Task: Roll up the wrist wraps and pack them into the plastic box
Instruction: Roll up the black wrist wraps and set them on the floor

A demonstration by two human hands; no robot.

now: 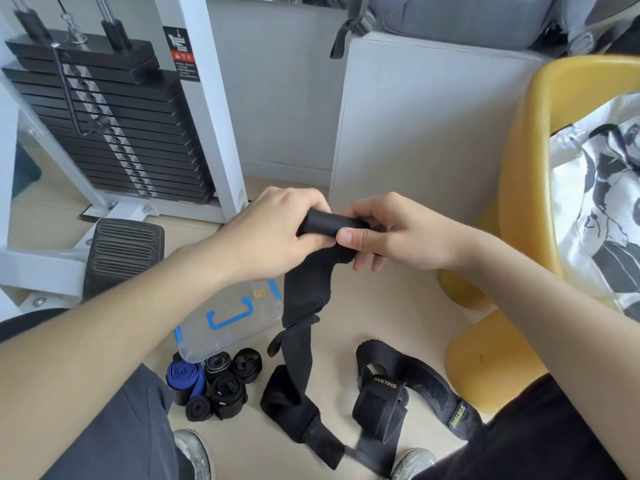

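The black wrist wrap is held up in the middle of the view, its top end wound into a tight roll that lies crosswise between both hands. The loose tail drops straight down from the roll and reaches the floor, where its lower end lies folded just ahead of the person's shoes. To the left of the hanging tail, near it but apart, the clear plastic box with blue clips sits on the floor, its far left side hidden by the left forearm. A cluster of finished rolls, one of them blue, lies touching the box's near edge. To the right of the tail a second unrolled wrap with yellow lettering curls on the floor, well short of the yellow chair. Bare floor lies open between the tail and the chair's base. A white cabinet stands behind the hands and a weight stack to the far left. The left hand comes in knuckles up, fingers curled over the roll's left end. The right hand pinches the right end, thumb flat on the near side and fingers bent behind.
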